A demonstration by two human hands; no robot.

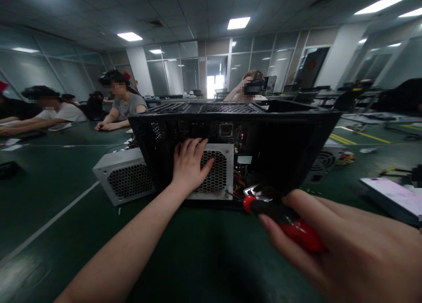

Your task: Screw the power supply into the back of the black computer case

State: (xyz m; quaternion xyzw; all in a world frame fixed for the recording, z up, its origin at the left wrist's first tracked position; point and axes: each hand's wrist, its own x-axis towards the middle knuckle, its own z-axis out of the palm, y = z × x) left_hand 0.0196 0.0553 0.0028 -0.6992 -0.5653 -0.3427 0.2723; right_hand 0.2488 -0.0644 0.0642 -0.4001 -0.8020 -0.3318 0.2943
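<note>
A black computer case stands in front of me with its side open. Inside it sits a silver power supply with a honeycomb grille facing me. Spread over the upper left of that grille is my left hand, fingers apart and lying against it. My right hand grips a red and black screwdriver, whose shaft points left at the power supply's lower right corner. Whether the tip sits in a screw is too small to tell. Wires show to the right of the power supply.
Another power supply leans beside the case on the left, and a third stands behind its right end. A phone-like flat device lies at right on the green table. Several people sit across and to the left.
</note>
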